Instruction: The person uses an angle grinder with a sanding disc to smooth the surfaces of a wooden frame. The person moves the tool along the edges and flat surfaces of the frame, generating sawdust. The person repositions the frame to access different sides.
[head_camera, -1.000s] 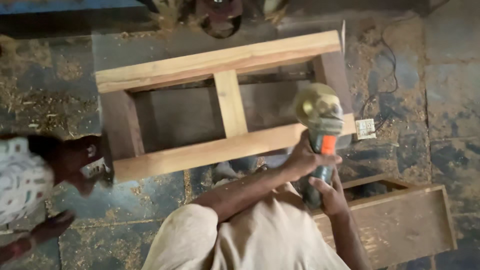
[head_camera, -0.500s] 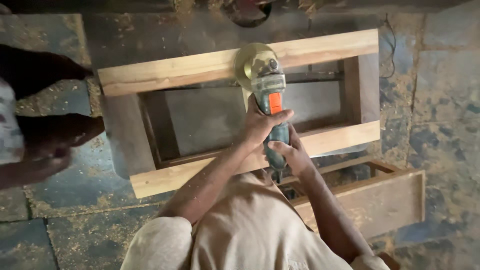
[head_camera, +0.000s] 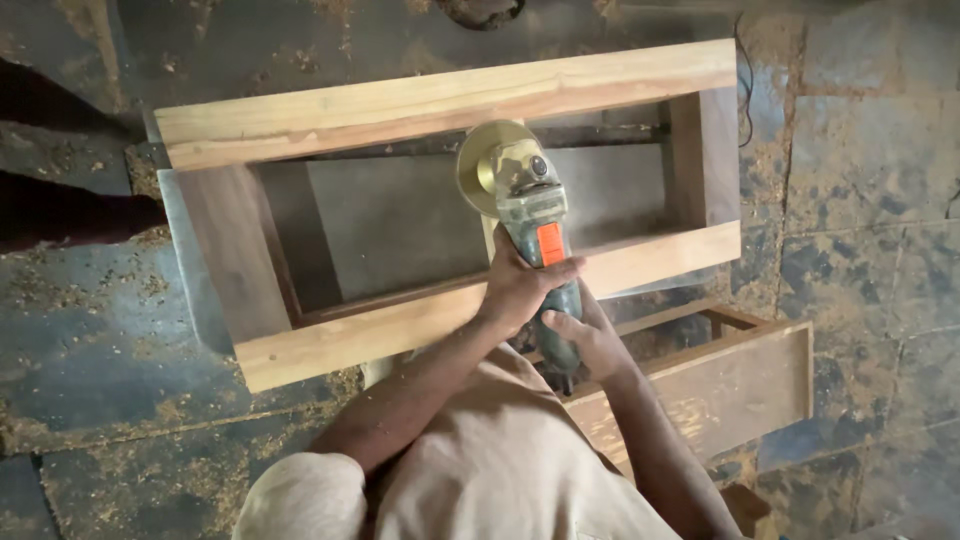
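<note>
I hold a grey-green angle grinder (head_camera: 530, 205) with an orange patch over the middle of a rectangular wooden frame (head_camera: 430, 105). Its round sanding disc (head_camera: 480, 160) covers the frame's centre crosspiece. My left hand (head_camera: 520, 285) grips the grinder's body just behind the orange patch. Lower down, my right hand (head_camera: 585, 340) wraps around the tool's rear handle. Both arms reach forward over my beige shirt (head_camera: 500, 470). The near rail of the frame (head_camera: 380, 335) runs under my left wrist.
A smaller wooden drawer-like box (head_camera: 740, 385) lies at the lower right, beside my right forearm. The stone floor (head_camera: 860, 170) is strewn with sawdust. Another person's dark limbs (head_camera: 60, 210) show at the left edge. A thin cable (head_camera: 745, 90) trails near the frame's far right corner.
The grinder went from the frame's right end to its centre crosspiece, both hands still on it. The view shifted, so the frame and the other person appear further left.
</note>
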